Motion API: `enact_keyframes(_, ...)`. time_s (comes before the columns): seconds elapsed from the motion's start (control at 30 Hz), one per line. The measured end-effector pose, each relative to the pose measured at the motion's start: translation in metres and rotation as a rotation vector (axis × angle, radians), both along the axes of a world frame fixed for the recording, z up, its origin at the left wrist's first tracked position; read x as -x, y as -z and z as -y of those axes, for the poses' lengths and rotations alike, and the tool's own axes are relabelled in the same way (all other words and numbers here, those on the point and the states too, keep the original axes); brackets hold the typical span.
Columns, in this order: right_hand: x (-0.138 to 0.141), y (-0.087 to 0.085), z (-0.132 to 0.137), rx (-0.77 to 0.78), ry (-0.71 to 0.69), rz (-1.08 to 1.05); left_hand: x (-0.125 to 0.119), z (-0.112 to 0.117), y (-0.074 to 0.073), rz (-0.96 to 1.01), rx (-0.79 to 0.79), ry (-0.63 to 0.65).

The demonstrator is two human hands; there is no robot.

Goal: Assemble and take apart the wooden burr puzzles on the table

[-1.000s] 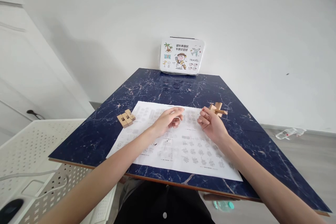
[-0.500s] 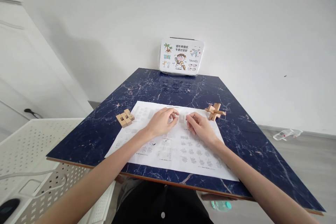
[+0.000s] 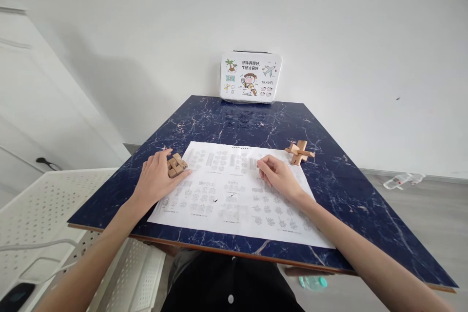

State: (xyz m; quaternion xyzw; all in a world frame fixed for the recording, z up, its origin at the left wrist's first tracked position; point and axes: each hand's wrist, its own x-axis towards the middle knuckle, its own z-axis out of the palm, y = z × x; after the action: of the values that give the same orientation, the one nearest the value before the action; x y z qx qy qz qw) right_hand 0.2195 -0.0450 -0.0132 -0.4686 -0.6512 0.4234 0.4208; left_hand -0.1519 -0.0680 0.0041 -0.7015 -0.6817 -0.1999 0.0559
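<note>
A white instruction sheet [image 3: 234, 195] printed with small diagrams lies on the dark blue marbled table [image 3: 234, 122]. My left hand [image 3: 157, 178] lies at the sheet's left corner, fingers curling around a small stack of wooden puzzle blocks [image 3: 177, 165]. My right hand [image 3: 278, 175] rests on the sheet's upper right part with fingers loosely curled and nothing seen in them. A wooden cross-shaped burr puzzle [image 3: 300, 151] stands on the table just beyond the right hand, untouched.
A white box with cartoon travel pictures [image 3: 250, 77] leans against the wall at the table's far edge. A white perforated basket [image 3: 44, 204] with a cable sits at the left. A plastic bottle [image 3: 402, 180] lies on the floor at the right.
My left hand moved left from the sheet's middle to the wooden blocks. My right hand drew away from the cross puzzle and settled on the sheet.
</note>
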Motion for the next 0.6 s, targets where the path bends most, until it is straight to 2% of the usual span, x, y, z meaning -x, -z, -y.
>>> enact_keyframes(0.23, 0.000, 0.001, -0.001, -0.002, -0.005, 0.005, 0.004, -0.007, -0.009, 0.091, 0.096, 0.027)
enact_keyframes(0.37, 0.001, 0.000, -0.001, -0.002, -0.003, 0.008, -0.003, -0.004, -0.012, 0.125, 0.042, 0.036)
enact_keyframes(0.5, 0.000, 0.002, -0.002, -0.011, -0.008, 0.014, -0.036, 0.006, -0.018, 0.201, 0.018, 0.149)
enact_keyframes(0.6, 0.000, 0.004, -0.002, -0.010, -0.003, 0.018, -0.073, 0.010, -0.023, 0.261, 0.108, 0.330)
